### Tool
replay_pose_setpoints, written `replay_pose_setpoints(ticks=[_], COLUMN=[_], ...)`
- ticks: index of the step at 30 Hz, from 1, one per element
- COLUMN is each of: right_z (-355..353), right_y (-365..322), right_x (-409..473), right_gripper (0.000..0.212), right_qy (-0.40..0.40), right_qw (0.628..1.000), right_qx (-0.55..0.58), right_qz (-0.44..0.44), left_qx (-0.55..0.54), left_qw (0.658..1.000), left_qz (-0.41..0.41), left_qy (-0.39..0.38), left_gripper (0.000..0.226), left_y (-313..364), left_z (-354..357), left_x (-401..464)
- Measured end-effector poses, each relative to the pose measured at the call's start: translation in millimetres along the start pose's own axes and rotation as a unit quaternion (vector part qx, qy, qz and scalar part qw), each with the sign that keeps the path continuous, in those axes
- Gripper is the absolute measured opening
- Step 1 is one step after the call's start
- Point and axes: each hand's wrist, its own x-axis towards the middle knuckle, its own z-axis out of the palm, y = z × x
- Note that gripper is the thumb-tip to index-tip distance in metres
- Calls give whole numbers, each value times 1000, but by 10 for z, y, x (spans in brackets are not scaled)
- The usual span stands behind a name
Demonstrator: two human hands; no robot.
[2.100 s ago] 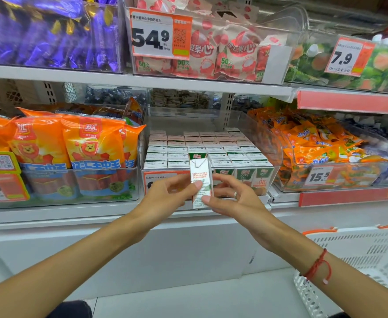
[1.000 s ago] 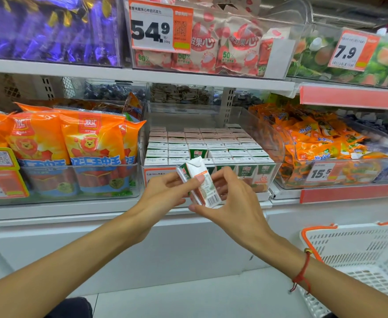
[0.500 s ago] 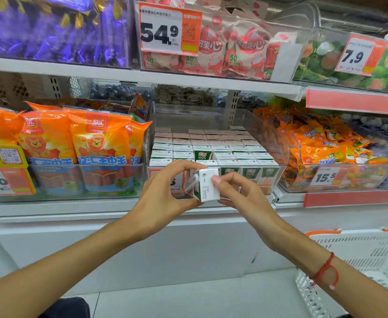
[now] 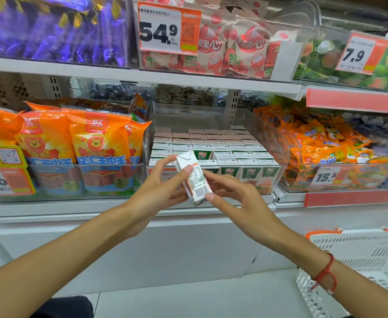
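A small white juice carton (image 4: pixel 194 180) with a barcode facing me is held tilted in front of the middle shelf. My left hand (image 4: pixel 158 189) grips its left side, thumb near the top and fingers across the front. My right hand (image 4: pixel 236 198) pinches its right side and lower corner with the fingertips. Behind the carton, a clear shelf bin (image 4: pixel 277 143) holds several rows of the same green and white cartons (image 4: pixel 229 154).
Orange sausage packs (image 4: pixel 96 143) stand in the bin to the left, orange snack bags (image 4: pixel 321 145) to the right. Price tags hang on the upper shelf (image 4: pixel 142 75). A white shopping basket (image 4: pixel 367 255) with an orange rim sits at the lower right.
The carton has been turned in both hands, from upright, to end-on, to tilted with its barcode side toward me. Both hands stayed in front of the carton bin.
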Motion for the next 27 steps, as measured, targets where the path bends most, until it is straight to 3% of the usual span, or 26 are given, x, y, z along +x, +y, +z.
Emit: replay_pose_setpoints(ticks=[7,13,18,20,23,25,27], right_z=[34,-2,-52,-78,-110,-123,-111], right_y=[-131,-127,-136,-136,-134,-145,-153], right_x=[38,47,38,34,28,25,20], right_gripper=[28,30,38,49,66,61,52], right_qy=[100,91,48,-1,-49,-47,-24], right_qw=[989,973,970,960,923,916,937], right_qx=[102,111,115,133,248,292,251], right_qz=[50,181,208,247,292,271,240], left_qx=[-3,32,53,57,44,39,58], left_qw=[981,966,975,986,997,999,998], left_qz=[-183,-254,-215,-155,-62,-24,-11], left_qy=[-60,-45,-19,0,26,29,12], left_gripper=[55,71,63,59,58,51,44], left_y=[-13,-17,-46,-41,1,33,58], left_z=[15,40,62,72,100,105,94], left_x=[-36,-18,-15,-12,-16,-22,-33])
